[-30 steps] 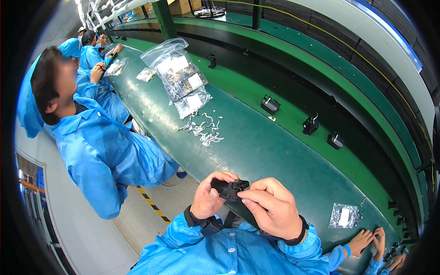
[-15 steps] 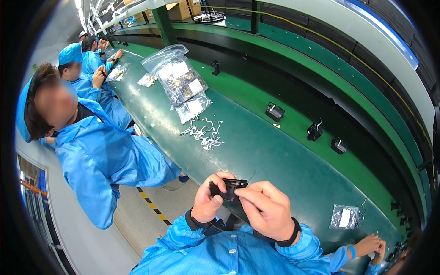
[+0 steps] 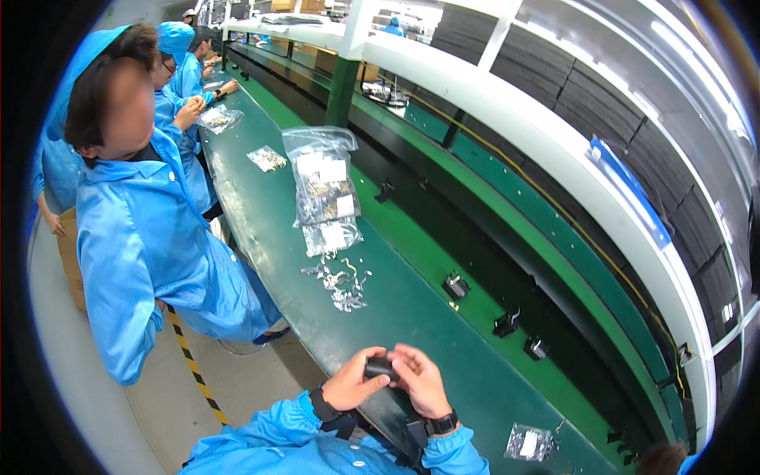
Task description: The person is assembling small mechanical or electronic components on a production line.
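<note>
In front of my body, over the green table, I hold a small black plastic housing [image 3: 379, 367] with a rounded, smooth face turned up. My left hand [image 3: 352, 386] is closed on its left side, thumb along the near edge. My right hand [image 3: 423, 388] has its thumb and bent fingers at the right end of the housing; its fingertips are slightly blurred. Farther off on the table lies a loose pile of small silvery-white strips [image 3: 340, 285]. Behind the pile are clear zip bags [image 3: 326, 186] of small metal parts with white labels.
Beyond the green table [image 3: 412, 293] runs a lower green conveyor strip with black housings [image 3: 456, 286] spaced along it. Another small bag [image 3: 529, 442] lies at the near right. A co-worker in blue [image 3: 170, 261] stands close on my left; others line the table farther off.
The view has swung up and to the right. The housing has been turned from its open, slotted side to a smooth face, and my right fingers have shifted round its right end.
</note>
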Motion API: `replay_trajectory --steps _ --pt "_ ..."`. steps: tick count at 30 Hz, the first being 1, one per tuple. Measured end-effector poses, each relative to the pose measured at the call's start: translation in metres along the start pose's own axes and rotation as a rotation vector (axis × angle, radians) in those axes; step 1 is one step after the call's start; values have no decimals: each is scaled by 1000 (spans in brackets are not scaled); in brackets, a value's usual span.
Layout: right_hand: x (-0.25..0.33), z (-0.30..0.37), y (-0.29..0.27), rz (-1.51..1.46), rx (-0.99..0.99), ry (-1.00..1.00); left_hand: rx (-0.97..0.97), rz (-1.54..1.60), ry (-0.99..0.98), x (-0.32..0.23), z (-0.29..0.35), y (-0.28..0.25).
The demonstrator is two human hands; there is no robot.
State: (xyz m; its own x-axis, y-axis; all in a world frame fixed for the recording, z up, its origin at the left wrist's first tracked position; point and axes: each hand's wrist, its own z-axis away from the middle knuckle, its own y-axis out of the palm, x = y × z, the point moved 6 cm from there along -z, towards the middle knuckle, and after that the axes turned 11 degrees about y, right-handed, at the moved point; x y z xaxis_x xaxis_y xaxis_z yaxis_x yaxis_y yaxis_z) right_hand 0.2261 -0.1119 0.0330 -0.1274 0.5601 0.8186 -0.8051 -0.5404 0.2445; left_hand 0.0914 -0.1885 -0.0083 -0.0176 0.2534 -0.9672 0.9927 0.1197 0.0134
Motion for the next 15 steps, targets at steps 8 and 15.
replay_trajectory --steps 8,15 --pt "60 -57 -44 173 -270 -189 -211 227 -67 16 -3 -11" --pt "22 -81 -64 445 -655 -235 -50 60 -72 2 -7 -8"
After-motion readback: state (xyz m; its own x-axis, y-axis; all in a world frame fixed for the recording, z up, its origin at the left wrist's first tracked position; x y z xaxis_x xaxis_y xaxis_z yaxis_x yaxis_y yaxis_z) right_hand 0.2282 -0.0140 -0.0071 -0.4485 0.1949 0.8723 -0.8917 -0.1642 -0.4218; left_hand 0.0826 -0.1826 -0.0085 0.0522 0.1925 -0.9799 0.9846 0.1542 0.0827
